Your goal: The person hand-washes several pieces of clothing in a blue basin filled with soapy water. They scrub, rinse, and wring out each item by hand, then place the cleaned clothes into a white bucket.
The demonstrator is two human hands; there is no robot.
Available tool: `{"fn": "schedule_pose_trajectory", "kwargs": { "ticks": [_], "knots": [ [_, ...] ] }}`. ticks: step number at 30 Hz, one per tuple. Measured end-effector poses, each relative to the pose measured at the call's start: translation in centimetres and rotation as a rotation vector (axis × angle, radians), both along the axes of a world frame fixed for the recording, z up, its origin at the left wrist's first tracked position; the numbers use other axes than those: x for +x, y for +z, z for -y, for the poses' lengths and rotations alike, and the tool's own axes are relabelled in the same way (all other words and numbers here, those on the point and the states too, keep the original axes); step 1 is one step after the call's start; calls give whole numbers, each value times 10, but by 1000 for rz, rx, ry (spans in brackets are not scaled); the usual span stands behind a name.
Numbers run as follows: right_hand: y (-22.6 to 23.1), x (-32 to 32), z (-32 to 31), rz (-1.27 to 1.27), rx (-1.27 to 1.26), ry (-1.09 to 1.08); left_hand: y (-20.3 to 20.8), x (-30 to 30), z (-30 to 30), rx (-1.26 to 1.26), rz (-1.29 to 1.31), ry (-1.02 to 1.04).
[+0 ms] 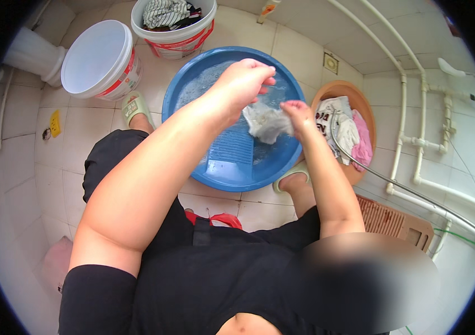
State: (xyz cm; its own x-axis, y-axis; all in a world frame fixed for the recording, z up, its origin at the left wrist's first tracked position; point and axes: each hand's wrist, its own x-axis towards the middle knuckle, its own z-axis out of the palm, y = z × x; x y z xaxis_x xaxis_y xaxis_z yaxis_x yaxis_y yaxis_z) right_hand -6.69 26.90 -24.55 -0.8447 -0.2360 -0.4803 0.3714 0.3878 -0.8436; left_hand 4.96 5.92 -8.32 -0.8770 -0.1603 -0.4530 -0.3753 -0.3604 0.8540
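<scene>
A small wet white cloth (266, 123) hangs above the blue basin (177, 96). Its right end is pinched in the fingers of my right hand (300, 116). Up and to the left, my left hand (244, 81) is closed with its fingers curled over the water. The back of that hand hides what its fingers hold, if anything. Foamy water (197, 84) fills the far part of the basin. The ridged blue washboard surface (230, 149) slopes up on the near side, below the cloth.
Right of the basin, an orange tub (335, 89) holds white clothes (341, 125) and a pink garment (362, 137). A grey hose (380, 176) crosses it. Two white buckets (95, 58) stand back left; one contains striped clothing (165, 14). A brown washboard (385, 218) lies at the right.
</scene>
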Motion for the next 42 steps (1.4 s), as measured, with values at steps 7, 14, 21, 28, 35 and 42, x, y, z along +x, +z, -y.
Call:
{"fn": "schedule_pose_trajectory", "kwargs": {
  "ticks": [7,14,21,28,35,42],
  "knots": [
    [215,49,27,84,-625,-43,-31,9,-13,-913,28,-422],
    [260,86,5,40,-1111,14,-21,11,-20,-1061,-370,-249],
    [157,37,-18,-29,-507,-216,-16,13,-1,177,-207,43],
    [138,75,23,772,-932,-49,-11,23,-40,185,-471,-37],
    [158,59,28,538,-1217,-162,6,25,-37,502,-305,10],
    [182,81,47,-69,-898,79,6,16,-21,454,-90,90]
  ]
}}
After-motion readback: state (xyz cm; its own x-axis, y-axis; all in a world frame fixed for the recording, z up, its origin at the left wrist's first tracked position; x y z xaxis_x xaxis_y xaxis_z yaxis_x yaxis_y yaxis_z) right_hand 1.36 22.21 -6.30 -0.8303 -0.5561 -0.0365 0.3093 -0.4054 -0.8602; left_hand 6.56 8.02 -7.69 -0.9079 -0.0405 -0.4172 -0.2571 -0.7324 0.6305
